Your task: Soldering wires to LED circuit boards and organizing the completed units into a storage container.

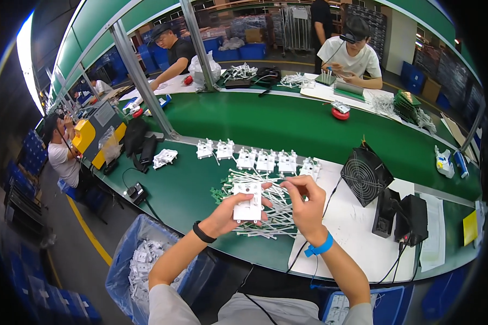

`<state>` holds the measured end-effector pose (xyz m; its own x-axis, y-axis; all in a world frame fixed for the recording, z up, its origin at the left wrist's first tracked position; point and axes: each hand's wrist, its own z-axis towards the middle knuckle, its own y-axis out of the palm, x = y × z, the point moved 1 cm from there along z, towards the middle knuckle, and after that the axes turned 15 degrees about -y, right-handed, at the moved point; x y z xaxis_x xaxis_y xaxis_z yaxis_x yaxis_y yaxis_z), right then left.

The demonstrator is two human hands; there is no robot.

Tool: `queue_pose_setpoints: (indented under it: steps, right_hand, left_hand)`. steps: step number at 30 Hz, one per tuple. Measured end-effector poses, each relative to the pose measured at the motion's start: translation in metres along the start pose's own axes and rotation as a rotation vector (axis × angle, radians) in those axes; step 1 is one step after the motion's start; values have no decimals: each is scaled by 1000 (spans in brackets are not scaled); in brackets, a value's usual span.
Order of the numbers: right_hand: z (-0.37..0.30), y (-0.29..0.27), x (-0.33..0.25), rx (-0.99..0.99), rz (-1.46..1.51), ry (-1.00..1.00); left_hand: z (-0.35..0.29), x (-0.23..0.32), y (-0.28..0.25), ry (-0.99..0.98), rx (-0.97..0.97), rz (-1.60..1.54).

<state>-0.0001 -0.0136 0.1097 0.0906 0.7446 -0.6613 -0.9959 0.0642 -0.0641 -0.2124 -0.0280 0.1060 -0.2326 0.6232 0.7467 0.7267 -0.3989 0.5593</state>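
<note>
A flat white plastic housing with a small dark round spot near its top is gripped in my left hand, thumb across its face. Just to the right, my right hand is raised with thumb and forefinger pinched together; whatever lies between the fingertips is too small to make out. Beneath both hands spreads a pile of thin white cables with small green boards at their ends. Behind the pile stand several similar white housings in a row along the bench's far side.
A black fan and black power units stand on white sheet at right. Below the bench's left front sits a blue-lined bin of white parts. A green conveyor belt runs beyond the bench, with co-workers across it and at left.
</note>
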Motion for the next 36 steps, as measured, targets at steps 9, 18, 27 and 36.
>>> queue_pose_setpoints:
  steps: [9, 18, 27, 36]
  right_hand:
    - [-1, 6, -14, -134, -98, -319]
    - [-6, 10, -10, -291, -218, -434]
    - [-16, 11, -1, -272, -20, -314]
    - [-22, 10, -2, -200, -1, -322]
  left_hand:
    - [2, -16, 7, -17, 28, 42]
    - [10, -25, 7, -2, 103, 78]
    - [3, -14, 8, -51, 156, 141]
    - [2, -14, 16, -58, 155, 211]
